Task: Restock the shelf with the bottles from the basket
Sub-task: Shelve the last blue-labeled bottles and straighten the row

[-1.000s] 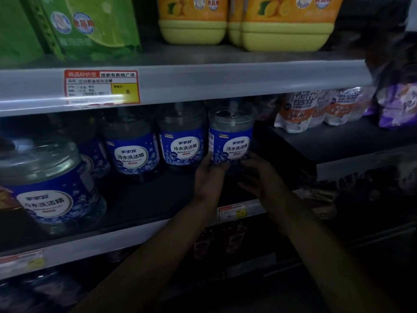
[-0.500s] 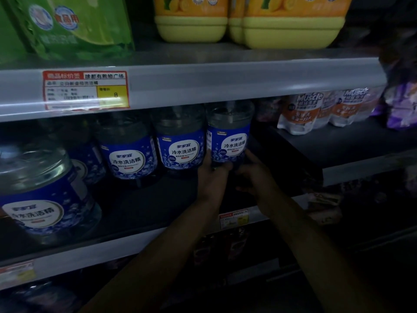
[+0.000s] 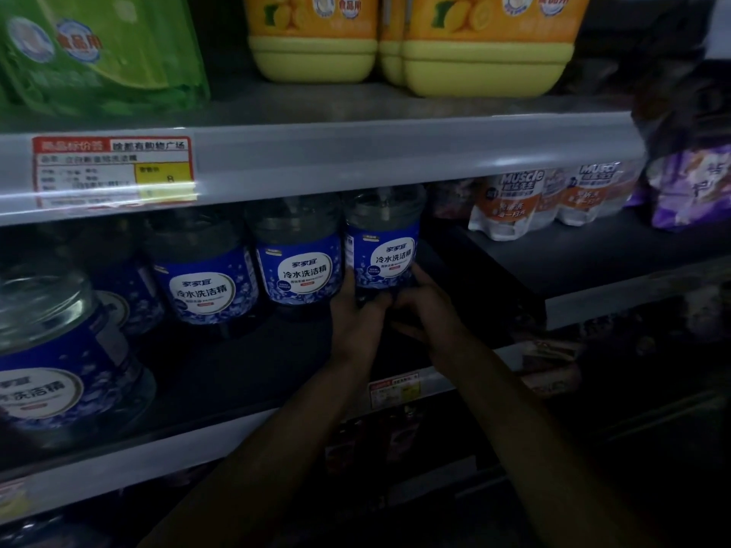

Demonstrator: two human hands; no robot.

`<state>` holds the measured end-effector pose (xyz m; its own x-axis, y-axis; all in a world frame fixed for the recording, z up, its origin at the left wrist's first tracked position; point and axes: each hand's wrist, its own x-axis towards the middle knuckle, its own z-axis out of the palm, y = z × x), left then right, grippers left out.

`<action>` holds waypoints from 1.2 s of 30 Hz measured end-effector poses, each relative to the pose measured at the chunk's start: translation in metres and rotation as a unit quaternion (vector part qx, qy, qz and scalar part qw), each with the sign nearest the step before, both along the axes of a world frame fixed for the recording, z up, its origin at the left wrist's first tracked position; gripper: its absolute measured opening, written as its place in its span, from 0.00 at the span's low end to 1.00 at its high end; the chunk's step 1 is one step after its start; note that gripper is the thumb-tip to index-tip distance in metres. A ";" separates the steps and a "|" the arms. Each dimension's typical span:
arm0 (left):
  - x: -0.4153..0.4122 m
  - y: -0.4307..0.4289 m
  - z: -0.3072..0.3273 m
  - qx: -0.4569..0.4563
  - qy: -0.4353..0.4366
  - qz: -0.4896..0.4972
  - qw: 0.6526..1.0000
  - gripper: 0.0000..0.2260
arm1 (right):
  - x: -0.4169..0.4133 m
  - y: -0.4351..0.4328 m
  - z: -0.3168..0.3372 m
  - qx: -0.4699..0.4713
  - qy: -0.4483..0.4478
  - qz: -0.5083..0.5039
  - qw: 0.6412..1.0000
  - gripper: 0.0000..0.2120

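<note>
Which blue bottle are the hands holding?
The rightmost blue-label bottle in the back row. Both the left hand and right hand grip its base; the other bottles stand untouched.

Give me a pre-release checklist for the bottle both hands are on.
1. Bottle upright, label forward: ok.
2. Left hand and right hand at its base: ok.
3. Base resting on shelf: cannot tell, hands hide it.
4. In line with neighbour bottle: ok.
5. Gap between the two: cannot tell, too dark.
6. Headroom under upper shelf: ok.
</note>
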<state>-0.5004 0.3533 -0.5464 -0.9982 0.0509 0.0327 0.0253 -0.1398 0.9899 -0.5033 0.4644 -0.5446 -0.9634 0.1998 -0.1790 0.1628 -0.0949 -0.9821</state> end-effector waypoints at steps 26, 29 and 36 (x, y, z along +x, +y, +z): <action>-0.009 -0.047 -0.027 -0.562 0.216 -0.094 0.793 0.47 | 0.025 0.005 -0.014 0.352 0.091 0.052 0.930 0.53; -0.008 -0.050 -0.023 -0.529 0.193 -0.127 0.817 0.45 | 0.028 0.002 -0.012 0.371 0.097 0.055 0.922 0.52; 0.030 -0.105 -0.007 -0.511 0.205 -0.147 0.821 0.34 | 0.051 -0.042 0.009 0.463 0.127 0.068 0.874 0.42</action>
<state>-0.4708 0.2483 -0.5530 -0.8532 0.4987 0.1527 0.5003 0.6997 0.5100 -0.4524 0.4226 -0.5356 -0.9748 0.0266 0.2215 -0.1230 0.7641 -0.6333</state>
